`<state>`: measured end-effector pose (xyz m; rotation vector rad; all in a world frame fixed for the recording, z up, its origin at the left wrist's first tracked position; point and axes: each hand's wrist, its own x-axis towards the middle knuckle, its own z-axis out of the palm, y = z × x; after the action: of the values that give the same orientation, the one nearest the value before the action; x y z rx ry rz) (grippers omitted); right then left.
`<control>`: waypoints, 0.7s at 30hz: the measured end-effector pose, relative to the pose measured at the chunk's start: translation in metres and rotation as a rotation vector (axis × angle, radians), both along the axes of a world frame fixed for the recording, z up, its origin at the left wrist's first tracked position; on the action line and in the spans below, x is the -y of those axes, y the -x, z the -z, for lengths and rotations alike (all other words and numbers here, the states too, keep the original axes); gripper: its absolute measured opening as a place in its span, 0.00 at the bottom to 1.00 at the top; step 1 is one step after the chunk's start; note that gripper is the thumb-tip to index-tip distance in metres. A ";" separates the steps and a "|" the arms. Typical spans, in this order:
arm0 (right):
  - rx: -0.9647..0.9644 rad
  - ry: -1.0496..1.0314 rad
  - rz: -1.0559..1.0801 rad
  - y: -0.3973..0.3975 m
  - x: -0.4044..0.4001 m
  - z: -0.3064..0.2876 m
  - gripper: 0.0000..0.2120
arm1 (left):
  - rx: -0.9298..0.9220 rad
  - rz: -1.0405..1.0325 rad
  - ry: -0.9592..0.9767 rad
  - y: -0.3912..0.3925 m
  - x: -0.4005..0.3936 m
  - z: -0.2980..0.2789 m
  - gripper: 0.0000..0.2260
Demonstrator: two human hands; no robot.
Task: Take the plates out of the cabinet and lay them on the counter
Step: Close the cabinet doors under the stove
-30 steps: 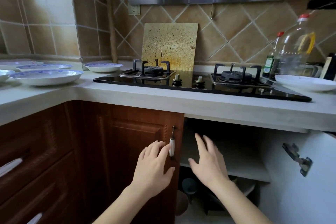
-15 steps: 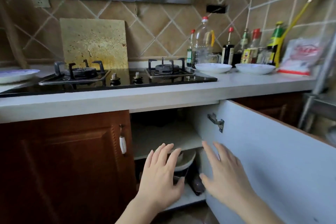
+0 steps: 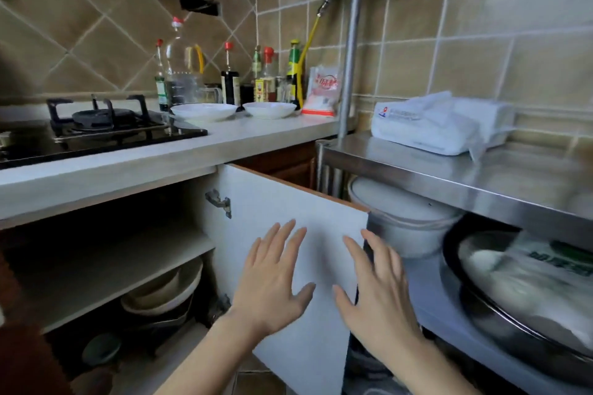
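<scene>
The cabinet (image 3: 112, 253) under the counter stands open, its white door (image 3: 288, 202) swung out to the right. A stack of pale plates (image 3: 167, 292) sits on the cabinet's bottom level below the shelf. Two white plates (image 3: 203, 111) (image 3: 269, 108) lie on the counter (image 3: 256, 135) right of the stove. My left hand (image 3: 272, 282) is spread in front of the door's inner face, fingers straight. My right hand (image 3: 375, 292) is spread at the door's outer edge. Neither hand holds anything.
A black gas stove (image 3: 96, 128) sits on the counter at left. Several bottles (image 3: 231, 80) and a salt bag (image 3: 322, 90) line the wall. A steel table (image 3: 465, 170) at right carries plastic bags; beneath it sit a white bucket (image 3: 404, 218) and a large metal basin (image 3: 519, 314).
The view has swung right, away from the left counter's plates. Both hands moved from the cabinet opening to the open door, staying spread and empty.
</scene>
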<state>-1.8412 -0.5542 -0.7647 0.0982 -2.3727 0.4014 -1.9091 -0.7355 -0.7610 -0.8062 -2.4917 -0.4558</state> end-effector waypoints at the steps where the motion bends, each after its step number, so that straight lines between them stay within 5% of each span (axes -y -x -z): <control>1: -0.010 0.090 0.005 -0.001 -0.010 0.004 0.40 | -0.015 0.029 -0.013 0.004 -0.012 -0.004 0.38; 6: 0.143 0.407 -0.037 0.016 -0.044 0.023 0.43 | -0.037 0.121 -0.065 0.028 -0.062 -0.024 0.39; 21: 0.394 0.416 -0.262 0.038 -0.044 0.039 0.41 | -0.118 0.043 -0.147 0.022 -0.064 -0.029 0.33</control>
<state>-1.8791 -0.5102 -0.8040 0.1476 -2.6059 1.1195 -1.9315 -0.6717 -0.7320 -0.8059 -2.3067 -0.5820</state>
